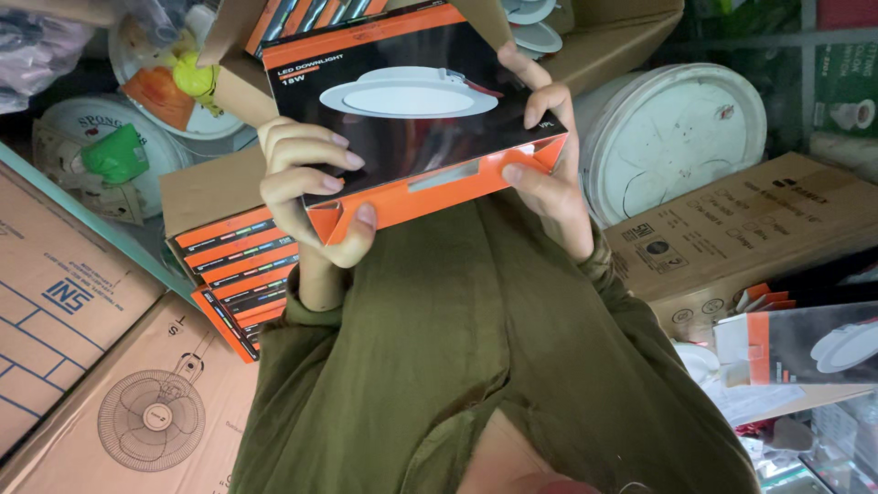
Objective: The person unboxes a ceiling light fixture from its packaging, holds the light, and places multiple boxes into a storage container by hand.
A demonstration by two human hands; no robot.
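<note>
I hold a flat orange-and-black box (421,137) with a picture of a round white downlight on its face, raised in front of my chest. My left hand (315,187) grips its lower left corner, fingers over the face and thumb on the orange edge. My right hand (544,151) grips the right side, fingers over the face and thumb on the lower orange edge. My olive green sleeves and shirt (476,366) fill the lower middle of the view.
A stack of the same orange boxes (242,274) lies in an open carton at the left. Brown cartons (73,311) sit lower left, another carton (741,229) at the right. White buckets (677,137) stand behind. Another downlight box (805,343) lies at the lower right.
</note>
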